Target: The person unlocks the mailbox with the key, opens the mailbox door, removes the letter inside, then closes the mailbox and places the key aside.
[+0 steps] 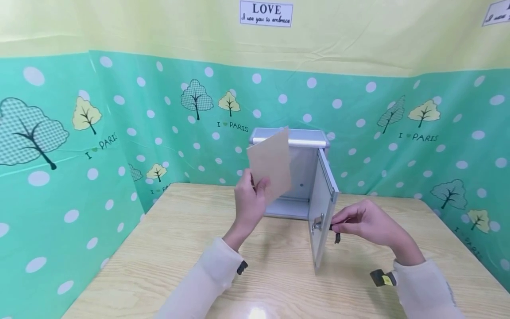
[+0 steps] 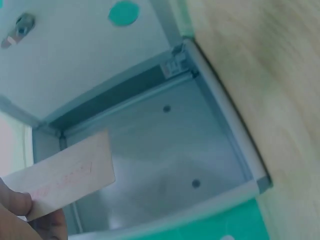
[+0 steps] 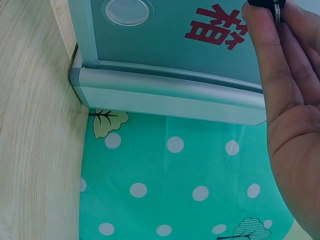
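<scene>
My left hand (image 1: pixel 251 199) pinches a tan paper envelope (image 1: pixel 272 164) between thumb and fingers, in front of an upright metal box (image 1: pixel 288 137). In the left wrist view faint red print shows on the envelope (image 2: pixel 75 175). The box's door (image 1: pixel 323 199) stands swung out to the right, and a lock (image 1: pixel 317 223) shows on its inner face. On the door's outer side my right hand (image 1: pixel 366 223) pinches a black-headed key (image 3: pixel 267 2) at the lock. Another dark key (image 1: pixel 338 238) dangles below. The key's blade is hidden.
The box stands at the back of a wooden table (image 1: pixel 191 230), near a green dotted curtain (image 1: pixel 159 124). Inside, the back panel (image 2: pixel 150 150) has small dark holes. The door's front carries a clear round window (image 3: pixel 126 11) and a red character (image 3: pixel 215 27).
</scene>
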The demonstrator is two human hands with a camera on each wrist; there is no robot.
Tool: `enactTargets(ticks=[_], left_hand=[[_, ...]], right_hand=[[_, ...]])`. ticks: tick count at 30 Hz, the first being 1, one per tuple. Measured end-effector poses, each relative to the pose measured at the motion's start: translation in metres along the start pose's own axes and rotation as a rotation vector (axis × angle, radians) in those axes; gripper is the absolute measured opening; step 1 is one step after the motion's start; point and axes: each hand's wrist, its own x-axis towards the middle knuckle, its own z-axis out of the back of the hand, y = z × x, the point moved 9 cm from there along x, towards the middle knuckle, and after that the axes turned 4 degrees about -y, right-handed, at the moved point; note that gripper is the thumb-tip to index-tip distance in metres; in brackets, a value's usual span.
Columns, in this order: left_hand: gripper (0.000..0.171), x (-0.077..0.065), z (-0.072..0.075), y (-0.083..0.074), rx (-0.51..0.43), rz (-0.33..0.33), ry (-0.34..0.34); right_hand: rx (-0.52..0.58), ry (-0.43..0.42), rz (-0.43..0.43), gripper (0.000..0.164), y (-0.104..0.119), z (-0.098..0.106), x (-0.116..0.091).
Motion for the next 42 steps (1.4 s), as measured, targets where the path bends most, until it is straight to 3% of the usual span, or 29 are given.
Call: enactTargets(ticks=[11,26,31,42], left_hand=[[0.03,0.025,0.03,0.007,-0.013,-0.004,-0.037],[0.036,0.054,0.083,0.035,-0.031,0.152,-0.114],[0.039,0.063,0.103,0.05,-0.054,0.198,-0.137],[0.04,0.067,0.125,0.099,0.009,0.249,-0.069]], right_hand=[[-0.005,0.006,-0.015,0.014,-0.002,0.001,-0.001],[-0.023,-0.001,-0.001,0.015,-0.001,0.004,-0.003],[-0.033,-0.004,0.0,0.015,0.001,0.005,-0.001],[-0.02,-0.002,-0.014,0.015,0.0,0.003,0.0]])
